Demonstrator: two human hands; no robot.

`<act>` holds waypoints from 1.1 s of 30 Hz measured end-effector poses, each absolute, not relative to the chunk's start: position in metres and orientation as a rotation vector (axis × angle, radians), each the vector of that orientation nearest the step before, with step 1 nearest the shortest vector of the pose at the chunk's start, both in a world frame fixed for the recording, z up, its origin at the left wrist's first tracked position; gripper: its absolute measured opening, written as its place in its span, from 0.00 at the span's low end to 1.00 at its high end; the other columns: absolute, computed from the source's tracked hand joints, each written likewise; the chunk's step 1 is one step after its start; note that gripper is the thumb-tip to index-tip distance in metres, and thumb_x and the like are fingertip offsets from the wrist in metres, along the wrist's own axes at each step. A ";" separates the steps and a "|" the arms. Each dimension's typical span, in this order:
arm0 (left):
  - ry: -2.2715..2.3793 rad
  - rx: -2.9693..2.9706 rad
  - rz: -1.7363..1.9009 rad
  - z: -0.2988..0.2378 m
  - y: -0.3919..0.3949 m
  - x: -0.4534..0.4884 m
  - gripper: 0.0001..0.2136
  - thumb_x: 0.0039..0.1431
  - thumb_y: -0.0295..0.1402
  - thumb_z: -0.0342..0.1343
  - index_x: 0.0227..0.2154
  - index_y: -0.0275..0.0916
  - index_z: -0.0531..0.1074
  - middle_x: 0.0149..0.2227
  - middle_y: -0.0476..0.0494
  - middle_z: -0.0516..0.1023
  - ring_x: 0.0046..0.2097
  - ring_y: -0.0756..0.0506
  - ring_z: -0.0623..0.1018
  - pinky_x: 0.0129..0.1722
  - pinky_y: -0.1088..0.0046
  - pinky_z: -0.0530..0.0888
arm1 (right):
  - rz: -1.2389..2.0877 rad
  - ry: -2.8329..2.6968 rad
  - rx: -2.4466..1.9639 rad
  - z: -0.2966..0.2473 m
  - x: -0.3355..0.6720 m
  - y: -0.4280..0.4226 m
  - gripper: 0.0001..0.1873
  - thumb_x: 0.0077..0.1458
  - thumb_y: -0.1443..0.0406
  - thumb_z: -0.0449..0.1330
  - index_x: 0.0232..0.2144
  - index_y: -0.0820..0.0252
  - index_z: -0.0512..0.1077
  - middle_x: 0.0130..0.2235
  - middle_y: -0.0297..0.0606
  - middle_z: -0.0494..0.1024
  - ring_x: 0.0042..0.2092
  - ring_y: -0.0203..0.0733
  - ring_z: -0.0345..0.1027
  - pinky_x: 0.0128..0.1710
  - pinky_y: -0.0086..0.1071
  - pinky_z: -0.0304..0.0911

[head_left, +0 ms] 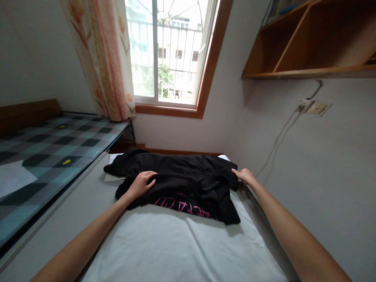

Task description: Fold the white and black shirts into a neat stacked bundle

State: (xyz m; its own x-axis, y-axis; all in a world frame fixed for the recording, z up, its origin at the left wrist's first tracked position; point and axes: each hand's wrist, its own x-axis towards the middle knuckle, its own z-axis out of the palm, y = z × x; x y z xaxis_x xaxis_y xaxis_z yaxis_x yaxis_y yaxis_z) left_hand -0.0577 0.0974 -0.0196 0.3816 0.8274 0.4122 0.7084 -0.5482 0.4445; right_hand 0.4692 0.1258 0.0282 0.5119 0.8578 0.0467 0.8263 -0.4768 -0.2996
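A black shirt (pixel 188 168) with pink lettering along its near side lies spread across the bed's white sheet (pixel 182 246). Its cloth is creased, and part of the lettering is hidden in the folds. My left hand (pixel 142 183) rests on the left part of the shirt, palm down with its fingers stretched out. At the far right, my right hand (pixel 246 176) has its fingers closed on the edge of the shirt, close to the wall.
White papers (pixel 115 177) show beside the shirt's left end. To the left stands a second bed with a checked mattress (pixel 73 137) and a paper sheet (pixel 14 178). On the right wall are a wooden shelf (pixel 308 72), a socket (pixel 305 105) and hanging cables (pixel 277 141).
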 end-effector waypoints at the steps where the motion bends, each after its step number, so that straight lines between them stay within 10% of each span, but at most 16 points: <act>1: 1.376 2.440 0.904 -0.019 0.097 -0.058 0.15 0.60 0.38 0.52 0.48 0.42 0.74 0.50 0.40 0.77 0.53 0.40 0.74 0.57 0.57 0.67 | 0.230 -1.425 -2.524 0.024 0.469 0.124 0.21 0.51 0.51 0.62 0.26 0.66 0.77 0.28 0.53 0.79 0.37 0.55 0.76 0.33 0.36 0.68; 14: 1.384 2.433 0.932 -0.022 0.098 -0.058 0.15 0.60 0.38 0.52 0.48 0.43 0.74 0.50 0.41 0.77 0.54 0.40 0.74 0.58 0.57 0.67 | -0.239 -1.329 -2.439 0.093 0.441 0.147 0.19 0.59 0.60 0.52 0.50 0.59 0.72 0.48 0.51 0.75 0.48 0.54 0.71 0.43 0.42 0.66; 33: 1.390 2.439 0.926 -0.021 0.098 -0.057 0.15 0.60 0.37 0.52 0.47 0.40 0.74 0.49 0.40 0.77 0.53 0.41 0.75 0.57 0.57 0.68 | 0.185 -1.134 -2.140 0.051 0.471 0.166 0.21 0.54 0.60 0.54 0.47 0.68 0.67 0.48 0.58 0.73 0.53 0.56 0.66 0.52 0.45 0.62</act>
